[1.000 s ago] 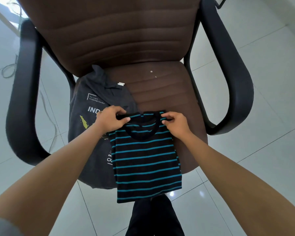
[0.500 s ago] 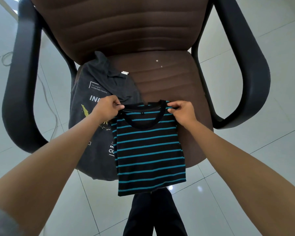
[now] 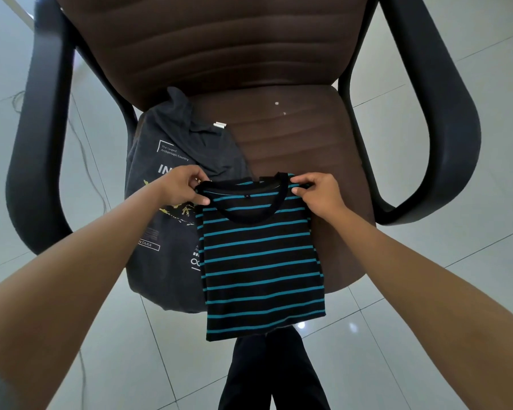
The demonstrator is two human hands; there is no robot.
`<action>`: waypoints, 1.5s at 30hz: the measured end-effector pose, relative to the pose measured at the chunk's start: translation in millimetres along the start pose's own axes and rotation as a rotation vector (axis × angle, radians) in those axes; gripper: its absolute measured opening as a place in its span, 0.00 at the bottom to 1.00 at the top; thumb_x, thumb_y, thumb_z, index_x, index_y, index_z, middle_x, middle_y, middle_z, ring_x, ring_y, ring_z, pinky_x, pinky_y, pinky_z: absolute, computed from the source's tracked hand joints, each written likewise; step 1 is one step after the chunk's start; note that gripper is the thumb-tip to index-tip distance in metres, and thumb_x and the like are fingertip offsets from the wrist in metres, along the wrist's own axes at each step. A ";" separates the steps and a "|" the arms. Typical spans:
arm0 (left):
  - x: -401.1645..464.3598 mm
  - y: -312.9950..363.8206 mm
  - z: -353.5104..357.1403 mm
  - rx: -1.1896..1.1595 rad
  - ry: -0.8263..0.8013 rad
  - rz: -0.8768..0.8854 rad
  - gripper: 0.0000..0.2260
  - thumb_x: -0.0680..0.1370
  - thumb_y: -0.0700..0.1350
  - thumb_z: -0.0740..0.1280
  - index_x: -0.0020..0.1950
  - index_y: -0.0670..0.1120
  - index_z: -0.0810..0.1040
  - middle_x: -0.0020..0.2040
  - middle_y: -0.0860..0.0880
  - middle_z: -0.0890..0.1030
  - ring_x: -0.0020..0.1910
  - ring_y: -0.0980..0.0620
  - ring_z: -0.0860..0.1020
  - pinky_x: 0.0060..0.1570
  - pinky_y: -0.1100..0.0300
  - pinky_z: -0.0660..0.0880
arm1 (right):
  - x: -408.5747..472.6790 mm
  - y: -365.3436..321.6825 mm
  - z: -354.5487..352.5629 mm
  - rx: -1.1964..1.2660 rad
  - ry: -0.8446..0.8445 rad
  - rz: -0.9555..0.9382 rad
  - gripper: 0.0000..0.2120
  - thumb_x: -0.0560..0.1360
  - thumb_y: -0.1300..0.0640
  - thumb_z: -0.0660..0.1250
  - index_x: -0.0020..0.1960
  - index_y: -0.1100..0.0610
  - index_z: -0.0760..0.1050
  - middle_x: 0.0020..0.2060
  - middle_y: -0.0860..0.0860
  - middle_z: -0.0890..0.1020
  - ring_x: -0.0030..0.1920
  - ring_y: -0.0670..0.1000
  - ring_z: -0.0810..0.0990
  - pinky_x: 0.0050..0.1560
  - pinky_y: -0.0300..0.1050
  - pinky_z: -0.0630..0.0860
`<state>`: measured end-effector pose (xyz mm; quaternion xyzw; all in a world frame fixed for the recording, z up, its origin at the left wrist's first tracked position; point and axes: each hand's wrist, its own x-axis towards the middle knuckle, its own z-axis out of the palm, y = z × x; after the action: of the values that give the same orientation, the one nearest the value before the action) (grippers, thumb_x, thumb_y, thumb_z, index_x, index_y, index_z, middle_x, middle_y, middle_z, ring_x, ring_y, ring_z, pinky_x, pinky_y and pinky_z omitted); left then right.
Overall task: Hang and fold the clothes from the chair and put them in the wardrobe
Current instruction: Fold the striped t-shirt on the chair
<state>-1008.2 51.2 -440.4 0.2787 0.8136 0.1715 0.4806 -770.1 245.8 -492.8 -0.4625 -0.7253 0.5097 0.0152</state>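
Both hands have drawn the striped shirt a little further up the chair seat since a second ago, and the head has leaned closer. From the head view, the left hand and right hand each pinch a shoulder corner by the collar, fingers curled round the cloth.

Risks, as I judge them: the lower half hangs off the seat's front edge, so its weight may drag the folded sleeves open if either pinch slackens; lifting unevenly would skew the fold. It also overlaps the grey shirt beside it, which could be tugged along.

Black with teal stripes, round black collar, narrowed to a neat rectangle, lying flat.
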 end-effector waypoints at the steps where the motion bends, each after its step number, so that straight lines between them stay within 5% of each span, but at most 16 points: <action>1: 0.8 -0.8 0.4 0.004 0.033 0.005 0.14 0.68 0.37 0.76 0.48 0.47 0.76 0.41 0.46 0.79 0.40 0.50 0.77 0.45 0.59 0.75 | 0.1 -0.4 -0.1 -0.001 -0.002 0.000 0.11 0.72 0.63 0.73 0.54 0.55 0.82 0.51 0.51 0.83 0.51 0.51 0.81 0.60 0.49 0.77; 6: 4.7 -5.9 8.4 -0.061 0.193 0.018 0.08 0.71 0.40 0.73 0.43 0.40 0.75 0.31 0.48 0.73 0.27 0.60 0.74 0.28 0.72 0.70 | 0.3 -1.2 0.3 0.001 0.001 -0.008 0.11 0.72 0.62 0.73 0.54 0.55 0.82 0.50 0.50 0.82 0.46 0.49 0.81 0.58 0.47 0.78; 10: 10.2 -13.3 18.7 -0.001 0.317 0.029 0.09 0.69 0.42 0.75 0.43 0.42 0.77 0.34 0.49 0.74 0.34 0.53 0.72 0.34 0.67 0.67 | -0.6 -2.8 2.0 -0.043 0.010 -0.038 0.11 0.72 0.61 0.73 0.54 0.55 0.82 0.47 0.49 0.82 0.41 0.48 0.80 0.54 0.43 0.78; 17: 2.8 -2.5 37.0 -0.143 0.557 -0.017 0.11 0.70 0.40 0.75 0.49 0.44 0.77 0.42 0.50 0.76 0.34 0.60 0.71 0.35 0.73 0.67 | -12.2 -4.3 6.5 -0.080 0.127 -0.176 0.10 0.74 0.64 0.69 0.55 0.58 0.81 0.48 0.48 0.80 0.38 0.38 0.74 0.44 0.24 0.71; 22: -15.8 -13.1 57.3 -0.296 0.663 -0.183 0.24 0.70 0.52 0.74 0.60 0.42 0.73 0.54 0.46 0.77 0.48 0.51 0.78 0.50 0.60 0.74 | -25.4 -2.2 12.0 -0.220 0.144 -0.179 0.15 0.75 0.55 0.70 0.61 0.55 0.78 0.56 0.52 0.76 0.57 0.51 0.72 0.61 0.46 0.72; 27: -39.9 -8.8 86.9 -0.275 0.496 -0.362 0.25 0.67 0.63 0.72 0.52 0.43 0.79 0.48 0.49 0.81 0.49 0.50 0.79 0.46 0.59 0.74 | -56.4 -2.4 25.1 -0.286 0.245 0.065 0.29 0.73 0.44 0.69 0.69 0.55 0.66 0.60 0.56 0.73 0.60 0.57 0.73 0.62 0.54 0.71; 29: -42.5 -4.8 89.2 -0.353 0.400 -0.376 0.17 0.68 0.58 0.74 0.42 0.46 0.78 0.44 0.50 0.82 0.47 0.49 0.80 0.47 0.55 0.78 | -59.6 -6.6 28.4 -0.260 0.183 0.212 0.30 0.73 0.42 0.68 0.67 0.56 0.65 0.59 0.55 0.77 0.60 0.57 0.76 0.62 0.55 0.71; 33: -44.1 -3.6 84.6 -0.399 0.445 -0.363 0.12 0.70 0.50 0.74 0.46 0.44 0.77 0.47 0.48 0.82 0.47 0.48 0.80 0.45 0.56 0.76 | -51.4 -17.6 20.5 -0.182 -0.030 0.327 0.23 0.73 0.42 0.69 0.60 0.57 0.73 0.55 0.52 0.80 0.56 0.55 0.79 0.59 0.53 0.75; 39: -60.1 2.7 84.8 -0.453 0.568 -0.280 0.19 0.70 0.47 0.75 0.52 0.47 0.68 0.49 0.47 0.79 0.48 0.49 0.79 0.51 0.52 0.77 | -65.9 -24.0 9.8 0.181 -0.005 0.156 0.26 0.74 0.61 0.70 0.62 0.50 0.58 0.60 0.52 0.73 0.58 0.50 0.75 0.60 0.44 0.74; 45: -69.1 2.7 85.4 -0.452 0.439 -0.079 0.08 0.75 0.38 0.69 0.43 0.51 0.77 0.49 0.47 0.81 0.49 0.49 0.80 0.52 0.54 0.78 | -74.5 -15.2 2.2 0.019 -0.180 -0.023 0.20 0.74 0.64 0.69 0.64 0.50 0.75 0.65 0.48 0.75 0.67 0.50 0.71 0.70 0.48 0.67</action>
<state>-906.0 11.5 -432.4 0.0890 0.8494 0.3853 0.3495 -738.5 192.2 -449.0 -0.4064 -0.7241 0.5558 -0.0399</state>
